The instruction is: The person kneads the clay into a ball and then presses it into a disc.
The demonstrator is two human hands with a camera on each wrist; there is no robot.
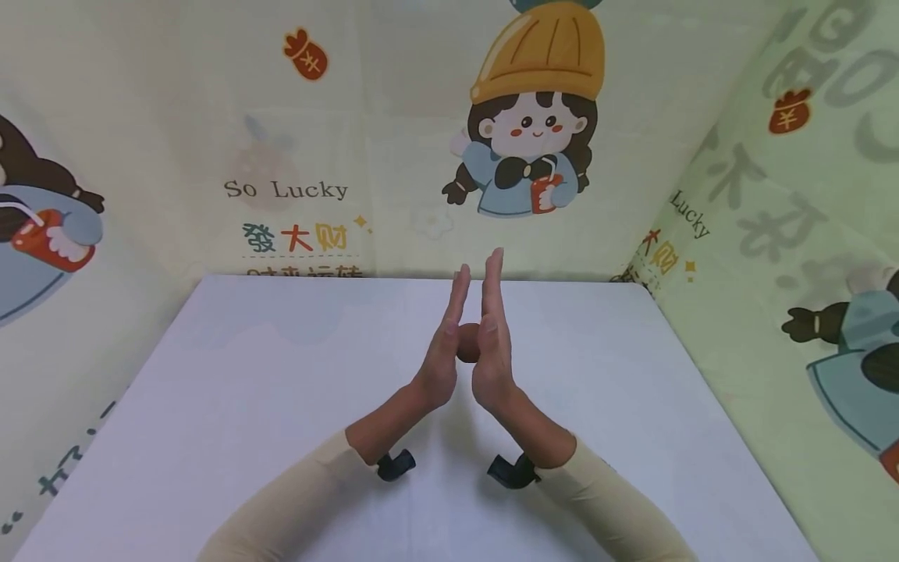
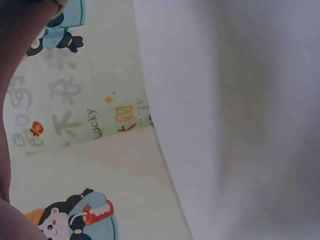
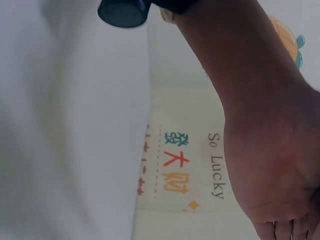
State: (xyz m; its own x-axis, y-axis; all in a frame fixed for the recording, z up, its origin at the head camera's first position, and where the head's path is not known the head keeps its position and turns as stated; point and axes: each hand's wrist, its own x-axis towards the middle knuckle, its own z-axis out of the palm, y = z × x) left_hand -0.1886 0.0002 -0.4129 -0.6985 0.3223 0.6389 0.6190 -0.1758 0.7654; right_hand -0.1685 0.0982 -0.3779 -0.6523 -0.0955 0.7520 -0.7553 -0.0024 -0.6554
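In the head view a small brown ball [image 1: 468,344] sits between my two palms, above the white table. My left hand [image 1: 442,355] presses it from the left, its fingers straight and pointing up and away. From the right, the flat right hand [image 1: 495,351] presses it too, also with straight fingers. The fingertips lean toward each other but stay apart. Part of the ball is hidden by the thumbs. A wrist and palm [image 3: 272,160] fill the right side of the right wrist view; neither wrist view clearly shows the ball.
Beneath the hands lies a white table [image 1: 281,390]. Printed cloth walls [image 1: 407,140] with cartoon figures and lettering stand behind it and at both sides. Black wrist devices [image 1: 396,465] hang under both forearms.
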